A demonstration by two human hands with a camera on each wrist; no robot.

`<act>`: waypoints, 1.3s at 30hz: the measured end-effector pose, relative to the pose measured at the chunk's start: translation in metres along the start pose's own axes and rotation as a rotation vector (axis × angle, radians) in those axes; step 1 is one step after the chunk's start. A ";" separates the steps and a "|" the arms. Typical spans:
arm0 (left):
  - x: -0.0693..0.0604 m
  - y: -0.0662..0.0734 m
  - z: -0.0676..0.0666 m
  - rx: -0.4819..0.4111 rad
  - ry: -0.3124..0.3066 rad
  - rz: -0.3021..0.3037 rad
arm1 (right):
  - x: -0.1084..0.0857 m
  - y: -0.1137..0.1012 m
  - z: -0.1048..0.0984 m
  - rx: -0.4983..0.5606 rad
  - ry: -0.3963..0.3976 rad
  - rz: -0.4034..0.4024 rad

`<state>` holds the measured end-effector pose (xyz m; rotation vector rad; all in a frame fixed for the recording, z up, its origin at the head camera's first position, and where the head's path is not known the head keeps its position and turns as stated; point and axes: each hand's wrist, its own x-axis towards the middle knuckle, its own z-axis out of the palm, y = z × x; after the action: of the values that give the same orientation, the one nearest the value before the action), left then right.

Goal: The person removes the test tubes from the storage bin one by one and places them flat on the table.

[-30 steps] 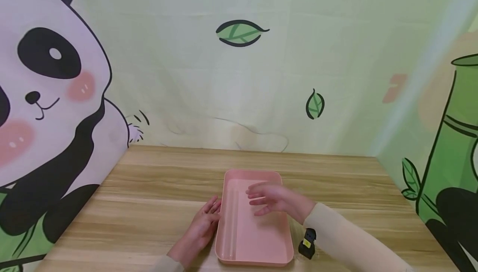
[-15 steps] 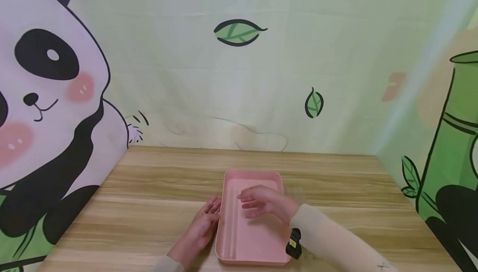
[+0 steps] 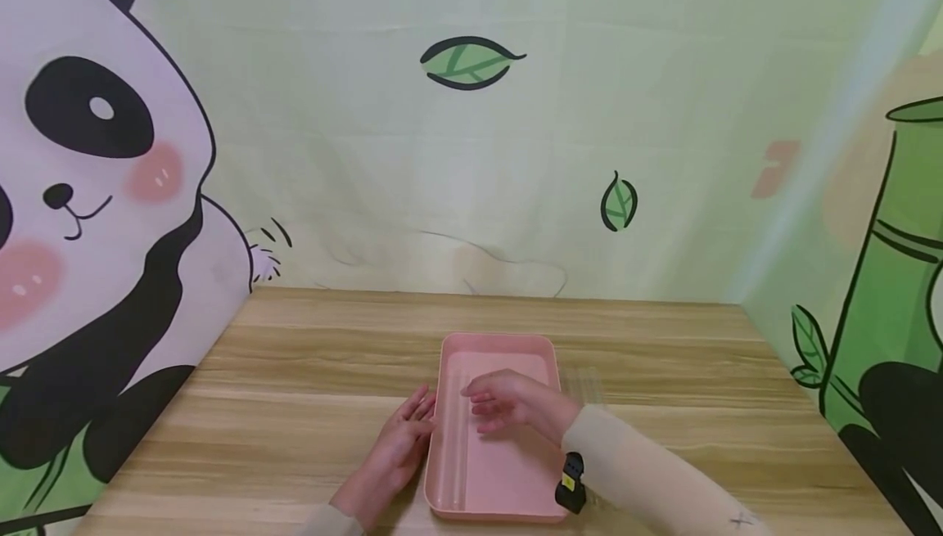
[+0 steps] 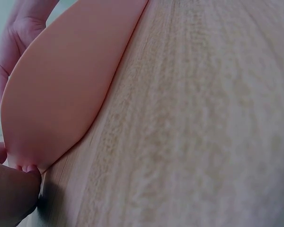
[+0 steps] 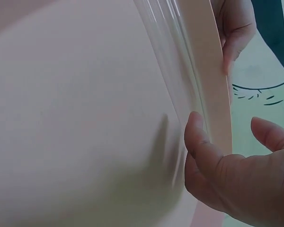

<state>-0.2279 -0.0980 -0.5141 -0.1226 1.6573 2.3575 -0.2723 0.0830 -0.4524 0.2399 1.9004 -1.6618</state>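
A pink rectangular tray (image 3: 508,503) lies on the wooden table. Along its left inner side run several clear, slender tubes or rods (image 3: 457,446). My left hand (image 3: 394,446) rests against the tray's left outer wall, thumb at the rim and fingers fairly straight; in the left wrist view the hand (image 4: 14,189) touches the pink wall (image 4: 61,80). Over the tray hovers my right hand (image 3: 516,401), fingers loosely bent, pointing at the clear tubes. In the right wrist view, the right hand's (image 5: 241,170) thumb and fingers stand apart with nothing between them; one fingertip overlaps the tubes (image 5: 175,56).
More clear tube-like things (image 3: 585,385) lie on the table right of the tray, partly hidden by my right sleeve (image 3: 641,462). A black wrist device (image 3: 570,483) hangs at that forearm. Printed cloth walls (image 3: 479,159) border the table (image 3: 309,356) at back and sides.
My right hand has moved left across the tray toward the clear tubes. The clear things right of the tray have come into sight. My left hand and the tray have stayed put.
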 end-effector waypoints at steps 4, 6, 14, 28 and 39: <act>-0.001 0.002 0.000 -0.013 -0.011 0.007 | 0.003 0.001 0.003 0.034 0.004 0.010; -0.001 0.002 0.000 -0.014 -0.012 0.011 | 0.004 0.002 0.004 0.045 0.008 0.017; 0.001 0.001 -0.003 -0.005 -0.019 0.006 | 0.007 0.004 0.010 0.112 0.007 0.036; 0.006 -0.011 -0.017 -0.048 -0.089 0.059 | 0.013 0.009 0.027 0.034 0.095 0.011; -0.001 0.002 0.000 -0.008 -0.006 -0.008 | 0.012 0.009 0.029 0.096 0.117 -0.017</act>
<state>-0.2276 -0.0989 -0.5125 -0.1231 1.6420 2.3563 -0.2685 0.0548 -0.4672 0.3677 1.9138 -1.7871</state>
